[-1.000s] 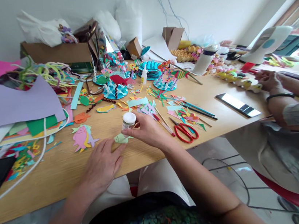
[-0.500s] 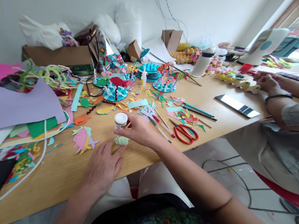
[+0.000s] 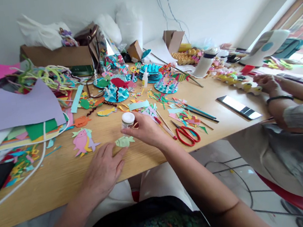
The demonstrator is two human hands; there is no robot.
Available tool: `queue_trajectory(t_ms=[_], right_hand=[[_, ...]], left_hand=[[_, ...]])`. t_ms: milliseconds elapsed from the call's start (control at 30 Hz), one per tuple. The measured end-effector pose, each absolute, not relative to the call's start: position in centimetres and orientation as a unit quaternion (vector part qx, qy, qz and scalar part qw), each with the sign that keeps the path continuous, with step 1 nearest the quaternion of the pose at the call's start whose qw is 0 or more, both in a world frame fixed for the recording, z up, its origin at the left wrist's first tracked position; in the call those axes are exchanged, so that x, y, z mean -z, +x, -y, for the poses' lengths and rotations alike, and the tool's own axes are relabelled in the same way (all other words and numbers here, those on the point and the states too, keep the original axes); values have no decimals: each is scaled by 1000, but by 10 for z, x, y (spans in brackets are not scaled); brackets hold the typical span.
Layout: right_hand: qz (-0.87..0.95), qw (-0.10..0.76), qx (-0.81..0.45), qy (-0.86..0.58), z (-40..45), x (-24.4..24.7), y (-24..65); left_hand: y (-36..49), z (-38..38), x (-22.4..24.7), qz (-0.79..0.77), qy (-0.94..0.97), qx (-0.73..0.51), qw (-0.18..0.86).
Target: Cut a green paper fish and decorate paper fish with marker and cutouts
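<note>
Green paper fish (image 3: 124, 142): flat on the wooden surface (image 3: 52, 189), between both hands.
Left hand (image 3: 104, 168): palm down, fingers loosely extended, gripping nothing; fingertips at the fish's near edge, can't tell if pressing.
Right hand (image 3: 147, 129): thumb and fingers closed around a white-lidded jar (image 3: 128, 120).
Jar pose: about upright, just beyond the fish; can't tell whether its base touches down.
Pink paper fish (image 3: 81, 139): left of the green one, layered with yellow and teal paper.
Red-handled scissors (image 3: 188, 135): right of the right hand, handles toward the person.
Phone (image 3: 238, 107): lying flat, farther right, near the co-worker's hands (image 3: 267, 84).
Purple sheet (image 3: 19, 106): far left, atop stacked coloured paper.
</note>
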State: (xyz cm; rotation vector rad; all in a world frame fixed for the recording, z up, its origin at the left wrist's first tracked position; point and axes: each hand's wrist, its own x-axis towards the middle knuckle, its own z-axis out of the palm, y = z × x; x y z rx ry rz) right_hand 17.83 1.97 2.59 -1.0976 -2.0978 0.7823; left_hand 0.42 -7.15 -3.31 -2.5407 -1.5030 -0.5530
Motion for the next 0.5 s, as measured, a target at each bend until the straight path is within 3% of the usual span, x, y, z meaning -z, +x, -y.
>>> queue_trajectory(t_ms=[500], right_hand=[[807,314,-299,-400,-6,-24,188]], left_hand=[[3,71,34,495,-846,188,66]])
